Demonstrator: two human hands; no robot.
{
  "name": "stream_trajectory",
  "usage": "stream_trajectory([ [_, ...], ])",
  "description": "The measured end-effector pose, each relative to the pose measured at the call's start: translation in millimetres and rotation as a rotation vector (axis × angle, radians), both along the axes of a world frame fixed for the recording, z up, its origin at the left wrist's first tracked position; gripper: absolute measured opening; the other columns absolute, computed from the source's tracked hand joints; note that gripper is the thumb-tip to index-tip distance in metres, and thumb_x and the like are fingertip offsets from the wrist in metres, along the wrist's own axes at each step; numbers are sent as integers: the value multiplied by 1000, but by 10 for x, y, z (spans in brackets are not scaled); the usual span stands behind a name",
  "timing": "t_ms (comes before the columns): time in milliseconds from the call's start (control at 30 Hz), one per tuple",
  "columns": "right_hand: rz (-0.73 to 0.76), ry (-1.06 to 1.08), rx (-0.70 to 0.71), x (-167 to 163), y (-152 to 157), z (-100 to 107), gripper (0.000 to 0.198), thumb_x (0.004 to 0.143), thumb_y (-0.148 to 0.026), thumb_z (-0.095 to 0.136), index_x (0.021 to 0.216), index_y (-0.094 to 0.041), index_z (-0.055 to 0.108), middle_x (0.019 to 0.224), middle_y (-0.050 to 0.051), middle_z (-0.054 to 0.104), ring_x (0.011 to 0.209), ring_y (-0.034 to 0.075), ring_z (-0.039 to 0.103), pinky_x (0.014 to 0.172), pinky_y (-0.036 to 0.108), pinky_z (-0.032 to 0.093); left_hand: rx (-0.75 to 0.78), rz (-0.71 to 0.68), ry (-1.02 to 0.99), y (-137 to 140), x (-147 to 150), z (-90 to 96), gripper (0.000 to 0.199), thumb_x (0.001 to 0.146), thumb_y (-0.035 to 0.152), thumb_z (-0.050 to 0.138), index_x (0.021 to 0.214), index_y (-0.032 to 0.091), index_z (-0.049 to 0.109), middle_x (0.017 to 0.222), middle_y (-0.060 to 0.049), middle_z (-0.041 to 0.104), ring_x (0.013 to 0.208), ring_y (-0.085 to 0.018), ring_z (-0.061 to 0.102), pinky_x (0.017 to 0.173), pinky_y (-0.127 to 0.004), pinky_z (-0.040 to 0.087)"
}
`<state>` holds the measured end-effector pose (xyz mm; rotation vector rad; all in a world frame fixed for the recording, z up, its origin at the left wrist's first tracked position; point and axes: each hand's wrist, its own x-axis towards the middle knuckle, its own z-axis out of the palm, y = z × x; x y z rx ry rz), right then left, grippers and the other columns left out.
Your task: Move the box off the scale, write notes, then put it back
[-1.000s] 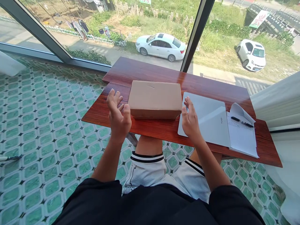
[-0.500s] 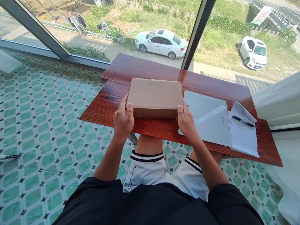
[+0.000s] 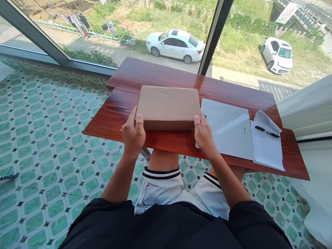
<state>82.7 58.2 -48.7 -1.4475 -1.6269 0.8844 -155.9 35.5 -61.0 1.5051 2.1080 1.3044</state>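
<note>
A closed brown cardboard box lies flat on the red-brown wooden table in front of me. My left hand grips its near left corner, thumb on top. My right hand grips the near right corner the same way, fingers hidden behind the box's side. The box rests on the table between both hands.
Right of the box lies a white folder, touching my right hand's side. An open notebook with a black pen sits further right. A window frame post rises behind the table. Green patterned floor tiles spread left.
Both hands, open and apart from the box a second ago, have closed onto its two near corners. The view has shifted slightly.
</note>
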Motion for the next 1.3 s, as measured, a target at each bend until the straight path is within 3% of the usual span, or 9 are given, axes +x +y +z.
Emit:
stream_trajectory([
  [567,10,58,13,0,-56,86,68,102,-61,25,160,-26,36,162,2,40,150,20,40,127,43,36,88,49,-14,-61,37,156,54,101,44,37,145,20,58,145,-9,64,135,-22,59,116,-34,44],
  [800,-22,77,58,86,-83,143,65,103,-59,26,159,-27,38,160,1,43,147,20,44,124,43,39,143,-5,-21,-80,131,289,53,101,44,37,144,23,59,143,-8,65,131,-22,61,114,-35,46],
  [1133,-79,155,127,296,-156,274,62,104,-54,28,156,-23,42,159,2,44,147,16,43,127,37,35,168,-66,17,-25,325,468,53,101,44,37,144,23,60,138,-11,67,126,-27,63,111,-39,46],
  [1300,-151,133,159,470,-170,289,62,104,-56,27,155,-24,43,160,3,43,148,17,42,128,39,34,180,-103,53,11,495,514,52,101,44,36,142,23,61,135,-10,69,118,-22,66,103,-34,48],
])
